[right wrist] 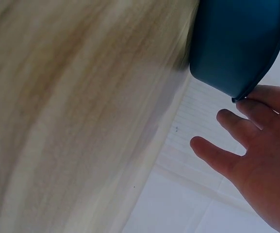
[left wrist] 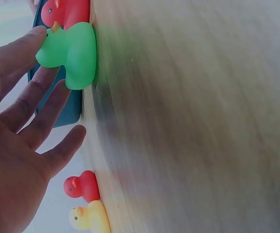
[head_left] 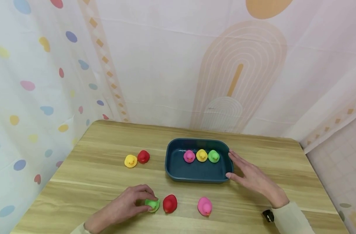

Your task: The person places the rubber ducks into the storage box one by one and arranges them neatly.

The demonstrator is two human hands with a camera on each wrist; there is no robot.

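A green rubber duck [head_left: 153,205] sits on the table at the front, pinched between the thumb and fingers of my left hand [head_left: 128,205]. In the left wrist view, fingertips meet the head of this green duck [left wrist: 76,53]. Just right of it is a red duck [head_left: 170,203], with a pink duck [head_left: 205,206] farther right. My right hand [head_left: 255,178] touches the right end of a dark blue bin [head_left: 198,179], fingers extended and thumb at the near corner. Inside the bin stand a pink duck [head_left: 189,156], a yellow duck [head_left: 202,155] and a green duck [head_left: 214,156] in a row.
Left of the bin, a yellow duck [head_left: 131,161] and a red duck [head_left: 143,157] stand side by side on the wooden table [head_left: 107,143]. A small black object [head_left: 268,215] shows by the right sleeve. Patterned curtains [head_left: 166,65] hang behind and beside the table.
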